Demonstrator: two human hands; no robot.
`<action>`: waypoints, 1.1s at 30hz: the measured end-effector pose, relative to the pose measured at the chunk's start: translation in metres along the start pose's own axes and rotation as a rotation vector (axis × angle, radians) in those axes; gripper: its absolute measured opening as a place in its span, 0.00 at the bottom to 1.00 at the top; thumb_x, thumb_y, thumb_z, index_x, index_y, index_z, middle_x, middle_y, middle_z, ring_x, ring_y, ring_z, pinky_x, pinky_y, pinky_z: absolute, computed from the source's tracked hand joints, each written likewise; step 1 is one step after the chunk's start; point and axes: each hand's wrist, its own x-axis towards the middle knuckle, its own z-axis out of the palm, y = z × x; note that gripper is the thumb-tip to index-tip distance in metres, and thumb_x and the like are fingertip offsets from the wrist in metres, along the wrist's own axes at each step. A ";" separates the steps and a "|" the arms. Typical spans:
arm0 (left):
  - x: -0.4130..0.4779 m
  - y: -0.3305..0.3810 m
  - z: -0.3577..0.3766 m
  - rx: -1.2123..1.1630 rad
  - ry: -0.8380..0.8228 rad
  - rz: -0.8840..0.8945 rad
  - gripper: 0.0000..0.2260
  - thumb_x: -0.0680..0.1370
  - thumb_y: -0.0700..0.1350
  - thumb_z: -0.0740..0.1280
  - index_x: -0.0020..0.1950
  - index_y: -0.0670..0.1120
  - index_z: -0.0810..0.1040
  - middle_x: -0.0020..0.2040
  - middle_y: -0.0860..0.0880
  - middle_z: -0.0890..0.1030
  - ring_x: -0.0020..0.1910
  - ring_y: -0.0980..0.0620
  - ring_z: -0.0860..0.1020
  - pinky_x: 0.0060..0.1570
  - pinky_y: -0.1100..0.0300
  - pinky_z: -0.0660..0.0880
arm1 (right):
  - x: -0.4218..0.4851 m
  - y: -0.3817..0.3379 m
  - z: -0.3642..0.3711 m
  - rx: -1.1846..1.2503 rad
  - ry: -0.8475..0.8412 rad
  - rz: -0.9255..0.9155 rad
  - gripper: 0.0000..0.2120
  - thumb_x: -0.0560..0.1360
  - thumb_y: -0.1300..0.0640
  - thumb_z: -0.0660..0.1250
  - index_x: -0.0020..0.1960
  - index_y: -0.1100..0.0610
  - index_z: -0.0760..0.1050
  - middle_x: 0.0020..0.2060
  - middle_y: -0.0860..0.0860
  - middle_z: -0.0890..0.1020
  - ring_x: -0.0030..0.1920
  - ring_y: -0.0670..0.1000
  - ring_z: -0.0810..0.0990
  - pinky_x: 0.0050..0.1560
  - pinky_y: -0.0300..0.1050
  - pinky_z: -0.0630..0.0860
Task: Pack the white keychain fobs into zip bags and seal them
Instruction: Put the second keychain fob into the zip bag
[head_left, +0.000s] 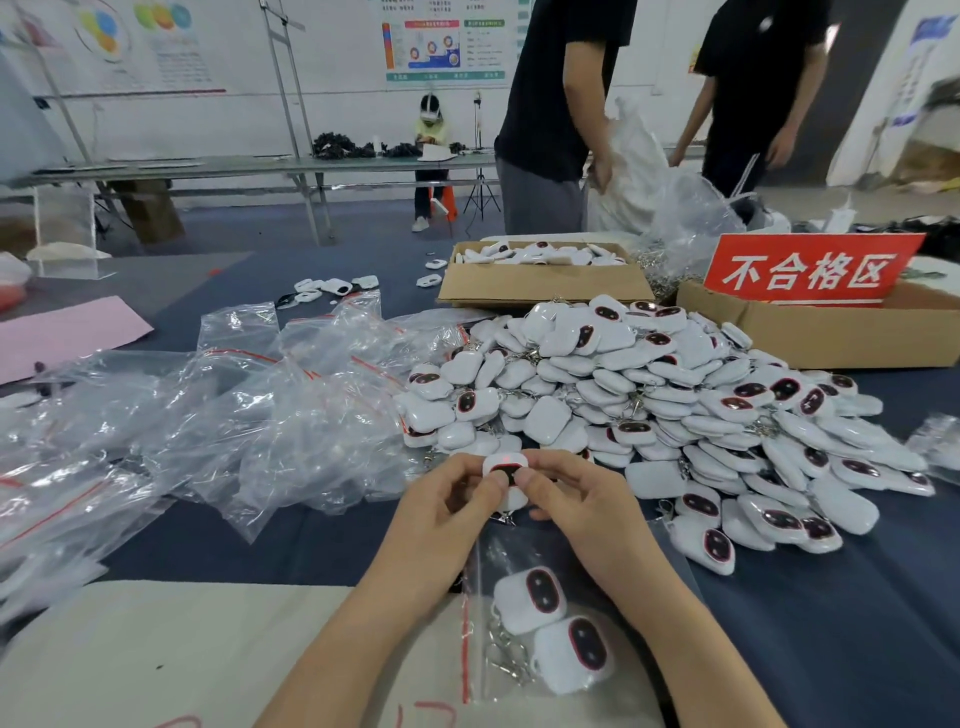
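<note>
Fingers (500, 480) of both hands pinched | on one white fob (505, 467)

A single wide-angle head view looks forward and down from close above the table (779, 623), taking in the near work area and the room beyond.

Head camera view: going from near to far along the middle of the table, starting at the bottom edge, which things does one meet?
Zip bag with two fobs inside → fob held by left hand and right hand → big pile of white fobs → open cardboard box of fobs → standing person.
</note>
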 end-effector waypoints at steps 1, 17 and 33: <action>0.000 0.000 0.000 -0.002 -0.001 -0.003 0.05 0.81 0.49 0.68 0.53 0.54 0.84 0.47 0.47 0.85 0.45 0.55 0.81 0.48 0.63 0.78 | 0.000 0.000 0.000 0.004 -0.004 -0.003 0.07 0.77 0.57 0.71 0.53 0.48 0.83 0.45 0.42 0.87 0.46 0.41 0.84 0.47 0.34 0.79; -0.002 0.004 0.000 0.000 -0.022 0.008 0.07 0.81 0.49 0.68 0.55 0.55 0.85 0.48 0.53 0.86 0.48 0.58 0.83 0.47 0.69 0.77 | -0.004 -0.008 0.001 0.037 0.011 0.003 0.07 0.76 0.59 0.72 0.49 0.47 0.82 0.40 0.42 0.87 0.42 0.39 0.84 0.43 0.29 0.76; 0.001 -0.005 0.002 0.067 -0.034 0.037 0.08 0.79 0.48 0.71 0.55 0.61 0.82 0.50 0.53 0.86 0.53 0.50 0.83 0.58 0.55 0.79 | -0.006 -0.007 0.000 0.084 0.007 0.009 0.06 0.76 0.57 0.72 0.51 0.48 0.84 0.45 0.48 0.88 0.49 0.48 0.86 0.53 0.39 0.81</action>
